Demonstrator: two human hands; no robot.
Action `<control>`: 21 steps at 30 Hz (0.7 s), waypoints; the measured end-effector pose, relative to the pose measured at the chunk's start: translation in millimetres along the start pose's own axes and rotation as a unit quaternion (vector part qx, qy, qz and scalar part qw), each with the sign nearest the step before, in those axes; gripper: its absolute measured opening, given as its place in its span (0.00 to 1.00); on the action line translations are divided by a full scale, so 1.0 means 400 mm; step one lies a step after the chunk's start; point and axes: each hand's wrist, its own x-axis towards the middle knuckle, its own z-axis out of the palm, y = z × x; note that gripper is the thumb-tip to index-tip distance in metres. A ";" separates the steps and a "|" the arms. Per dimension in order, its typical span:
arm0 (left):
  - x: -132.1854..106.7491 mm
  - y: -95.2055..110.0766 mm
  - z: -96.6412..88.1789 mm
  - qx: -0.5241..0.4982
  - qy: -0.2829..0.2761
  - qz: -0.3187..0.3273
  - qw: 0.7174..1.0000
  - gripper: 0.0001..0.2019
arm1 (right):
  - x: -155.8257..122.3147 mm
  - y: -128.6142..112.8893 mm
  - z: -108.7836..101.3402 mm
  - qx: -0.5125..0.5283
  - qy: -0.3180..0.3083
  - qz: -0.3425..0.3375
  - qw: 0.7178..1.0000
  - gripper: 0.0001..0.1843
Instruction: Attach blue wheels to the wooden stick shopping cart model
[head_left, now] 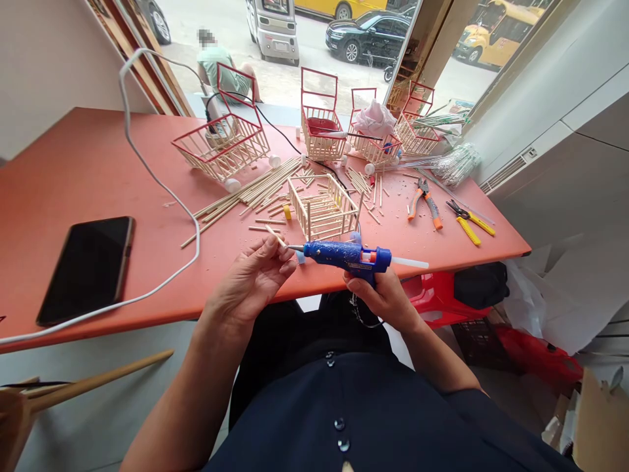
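Between thumb and fingers, my left hand pinches a short wooden stick. My right hand is wrapped around the handle of a blue hot glue gun, whose metal nozzle points left and meets the near end of the stick. A white glue stick juts from the gun's back. Just beyond the gun stands a small open frame of bare wooden sticks, like a basket. Loose wooden sticks lie in a pile behind it.
Several small stick carts with red trim, one a cart at left, line the back of the pink table. Orange-handled pliers and yellow-handled cutters lie right. A phone and white cable occupy the left.
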 end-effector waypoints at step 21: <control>-0.037 -0.004 -0.009 0.198 0.082 0.427 0.879 0.16 | 0.011 0.038 -0.122 -0.265 0.053 -0.153 0.951 0.16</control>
